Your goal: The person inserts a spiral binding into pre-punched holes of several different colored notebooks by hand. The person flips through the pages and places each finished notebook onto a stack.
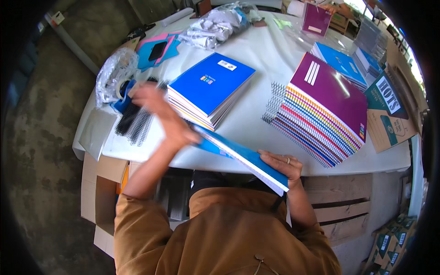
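A thin blue-covered notebook (pixel 247 158) lies slanted at the table's near edge, its white page edges facing me. My right hand (pixel 282 165), with a ring on one finger, grips its right end. My left hand (pixel 165 114) is smeared by motion over the notebook's left end; its fingers reach toward several dark spiral binding coils (pixel 135 123) and a blue tape dispenser (pixel 123 98). Whether it holds anything is unclear. Just beyond the notebook stands a stack of notebooks topped by a bright blue cover (pixel 211 82).
To the right rises a tall stack of spiral-bound notebooks with a purple cover (pixel 327 94), loose coils (pixel 275 98) beside it. Blue notebooks (pixel 339 64) and cardboard boxes (pixel 392 126) lie farther right. Crumpled plastic (pixel 213 27) and a phone (pixel 157 50) are at the back left.
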Available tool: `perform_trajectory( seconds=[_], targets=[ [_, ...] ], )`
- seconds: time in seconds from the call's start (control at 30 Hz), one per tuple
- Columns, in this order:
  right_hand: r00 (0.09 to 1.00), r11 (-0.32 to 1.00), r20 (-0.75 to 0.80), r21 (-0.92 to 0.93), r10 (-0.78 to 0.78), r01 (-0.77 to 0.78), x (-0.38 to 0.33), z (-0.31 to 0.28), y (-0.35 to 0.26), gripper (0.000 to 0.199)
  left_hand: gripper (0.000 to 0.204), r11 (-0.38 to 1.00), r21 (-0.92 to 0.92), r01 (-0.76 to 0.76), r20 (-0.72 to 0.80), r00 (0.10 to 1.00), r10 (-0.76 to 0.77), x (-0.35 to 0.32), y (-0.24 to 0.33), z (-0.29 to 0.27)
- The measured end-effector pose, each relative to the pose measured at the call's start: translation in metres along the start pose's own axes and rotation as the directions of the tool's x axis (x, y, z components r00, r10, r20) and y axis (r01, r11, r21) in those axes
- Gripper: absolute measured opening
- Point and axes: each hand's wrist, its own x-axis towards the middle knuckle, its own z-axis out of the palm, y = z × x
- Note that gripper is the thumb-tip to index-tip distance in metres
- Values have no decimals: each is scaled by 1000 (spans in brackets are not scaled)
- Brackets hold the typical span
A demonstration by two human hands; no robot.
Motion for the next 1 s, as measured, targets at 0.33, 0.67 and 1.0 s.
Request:
perform_trajectory(
  seconds=[0.33,0.67,1.0],
  targets=[
    [998,999,-48,20,49,-49,-6,-2,0,31,107,983,-141,-114,479,861,169,-61,68,-25],
    [996,998,-88,70,11,-4,-4,2,5,28,95,941,-164,-297,312,889,335,-35,83,-23],
    [998,997,-47,74,29,-25,7,10,-5,32,99,809,71,-583,234,798,555,-96,37,-16]
  ],
)
